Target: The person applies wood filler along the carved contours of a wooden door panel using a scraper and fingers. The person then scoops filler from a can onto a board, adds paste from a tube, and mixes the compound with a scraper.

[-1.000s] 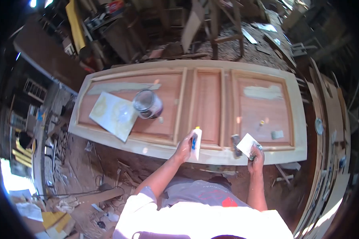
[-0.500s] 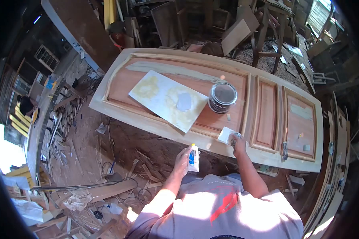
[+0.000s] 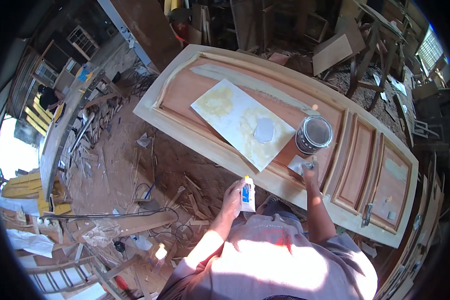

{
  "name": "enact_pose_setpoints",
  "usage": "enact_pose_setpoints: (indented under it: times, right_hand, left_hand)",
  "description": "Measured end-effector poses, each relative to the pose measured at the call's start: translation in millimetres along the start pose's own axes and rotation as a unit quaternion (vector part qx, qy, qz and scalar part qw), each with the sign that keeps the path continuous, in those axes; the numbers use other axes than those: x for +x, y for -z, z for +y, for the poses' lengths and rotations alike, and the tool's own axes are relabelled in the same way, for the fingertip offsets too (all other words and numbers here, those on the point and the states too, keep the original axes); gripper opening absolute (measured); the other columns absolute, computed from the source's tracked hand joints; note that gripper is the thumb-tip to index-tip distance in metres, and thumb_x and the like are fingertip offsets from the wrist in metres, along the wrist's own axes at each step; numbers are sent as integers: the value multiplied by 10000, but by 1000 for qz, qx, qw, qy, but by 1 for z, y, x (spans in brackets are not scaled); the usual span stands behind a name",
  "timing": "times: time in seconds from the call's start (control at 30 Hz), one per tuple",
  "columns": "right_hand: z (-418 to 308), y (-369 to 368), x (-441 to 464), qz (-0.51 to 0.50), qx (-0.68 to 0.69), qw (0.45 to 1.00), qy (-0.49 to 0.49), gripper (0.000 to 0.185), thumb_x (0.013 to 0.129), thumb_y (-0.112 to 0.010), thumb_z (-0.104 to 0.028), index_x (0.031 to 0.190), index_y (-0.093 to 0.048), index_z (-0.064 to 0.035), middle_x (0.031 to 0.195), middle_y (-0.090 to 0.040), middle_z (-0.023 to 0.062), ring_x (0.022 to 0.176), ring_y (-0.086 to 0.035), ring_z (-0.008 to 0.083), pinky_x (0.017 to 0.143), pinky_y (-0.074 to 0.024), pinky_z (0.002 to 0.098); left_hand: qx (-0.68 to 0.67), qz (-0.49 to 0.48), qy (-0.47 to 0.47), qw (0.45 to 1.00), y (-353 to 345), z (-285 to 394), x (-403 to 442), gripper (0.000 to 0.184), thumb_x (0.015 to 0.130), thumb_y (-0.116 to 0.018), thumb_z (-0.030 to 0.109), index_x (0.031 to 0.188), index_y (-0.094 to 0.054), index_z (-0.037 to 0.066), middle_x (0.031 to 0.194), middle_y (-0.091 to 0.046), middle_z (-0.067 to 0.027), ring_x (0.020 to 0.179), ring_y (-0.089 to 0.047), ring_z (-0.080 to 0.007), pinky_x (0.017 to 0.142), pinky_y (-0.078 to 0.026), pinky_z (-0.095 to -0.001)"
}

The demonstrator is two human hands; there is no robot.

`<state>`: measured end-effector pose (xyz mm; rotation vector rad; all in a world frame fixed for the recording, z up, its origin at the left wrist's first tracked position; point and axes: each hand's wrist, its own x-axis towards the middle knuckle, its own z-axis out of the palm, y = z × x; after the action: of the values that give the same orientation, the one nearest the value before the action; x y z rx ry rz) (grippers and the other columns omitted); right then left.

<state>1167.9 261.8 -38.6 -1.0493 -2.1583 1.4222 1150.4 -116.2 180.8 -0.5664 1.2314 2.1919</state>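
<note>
My left hand (image 3: 231,196) is wrapped round a white and blue tube (image 3: 247,196) with a yellow cap, held upright in front of the door's near edge. My right hand (image 3: 310,172) grips a flat white spreader (image 3: 297,164) over the door, just below the can. The panelled wooden door (image 3: 220,146) lies flat. On it rests a white board (image 3: 230,131) with yellowish smears and a pale grey dollop of paste (image 3: 264,130). Beside the board's right end stands an open metal can (image 3: 313,135). A pale filler streak (image 3: 255,86) runs along the door's large panel.
A dark scraper-like tool (image 3: 367,215) and a small pale block (image 3: 391,215) lie on the door's right part. Wood scraps and cables (image 3: 170,220) litter the ground at left. A person (image 3: 47,97) is at a long bench (image 3: 67,117) far left. Boards lean at the back.
The view has turned, so the door appears more slanted. My right hand has moved the spreader inward over the door, closer to the can and board. My left hand still holds the tube.
</note>
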Motion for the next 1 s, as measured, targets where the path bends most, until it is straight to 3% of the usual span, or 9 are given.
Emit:
enact_pose_setpoints:
  times: [0.03, 0.17, 0.2, 0.27, 0.37, 0.47, 0.63, 0.77, 1.0]
  right_hand:
    - [-58, 22, -14, -48, -64, 996, -43, 857, 836, -837, -223, 1550, -437, 33, 1237, -644, 246, 1122, -647, 333, 992, -522, 461]
    - [-95, 27, -42, 74, -305, 936, 160, 696, 872, -837, -249, 1461, -569, 7, 1163, -715, 207, 1018, -698, 278, 948, -554, 400]
    - [-115, 31, -46, -47, -198, 972, 115, 640, 895, -827, -249, 1432, -593, 9, 1156, -727, 187, 1009, -704, 256, 936, -558, 384]
    - [-154, 35, -52, -277, 29, 960, 12, 531, 942, -806, -247, 1375, -643, 14, 1142, -753, 148, 991, -717, 214, 913, -565, 352]
    - [-184, 25, -68, -371, 117, 919, 60, 420, 997, -763, -227, 1335, -675, 7, 1171, -759, 114, 1032, -705, 150, 917, -559, 321]
    - [-196, 10, -65, -381, 216, 899, 22, 375, 1003, -756, -209, 1319, -694, -17, 1116, -767, 85, 987, -692, 119, 886, -555, 300]
    - [-201, 8, -49, -342, 71, 937, 11, 284, 977, -786, -233, 1150, -765, -8, 902, -771, 82, 824, -678, 92, 743, -547, 296]
    - [-213, -2, -38, -327, 34, 944, -2, 235, 995, -762, -192, 1122, -767, 5, 898, -762, 39, 815, -645, 72, 737, -533, 282]
    - [-211, -51, -18, -333, 74, 933, -112, 336, 981, -781, -307, 1013, -776, 27, 824, -727, 26, 740, -609, 82, 674, -518, 295]
  left_hand:
    - [-10, 7, -2, 1000, 0, 1, 7, 213, 1047, -694, 302, 1046, -714, 89, 889, -705, -6, 767, -674, -87, 693, -551, -256]
    - [-22, -4, -13, 1000, -25, 7, 28, 167, 1055, -684, 264, 1028, -708, 101, 861, -669, 22, 752, -647, -69, 694, -537, -250]
    - [-17, -13, -13, 1000, -30, 4, 37, 157, 1059, -680, 253, 1027, -704, 101, 867, -669, 23, 759, -646, -67, 699, -536, -250]
    - [-21, -29, -8, 999, -44, -4, 58, 146, 1058, -679, 229, 1067, -696, 84, 913, -678, 11, 807, -656, -84, 742, -542, -266]
    - [-45, -71, 18, 996, -63, -20, 85, 188, 1052, -687, 199, 1168, -671, 51, 1037, -700, -25, 914, -679, -124, 830, -565, -312]
    - [2, -101, 64, 993, -81, -22, 95, 204, 1061, -679, 229, 1180, -656, 65, 1048, -702, -37, 956, -687, -137, 846, -577, -324]
    - [18, -111, 119, 987, -89, -22, 121, 183, 1081, -646, 236, 1178, -640, 81, 1072, -698, -42, 948, -702, -138, 835, -609, -339]
    - [-10, -109, 198, 974, -94, 4, 134, 197, 1074, -657, 231, 1159, -638, 55, 1083, -701, -52, 980, -709, -152, 904, -621, -370]
    - [33, -91, 167, 981, -62, 1, 181, 265, 1064, -679, 255, 1208, -636, 38, 1096, -710, -81, 1003, -713, -185, 889, -620, -369]
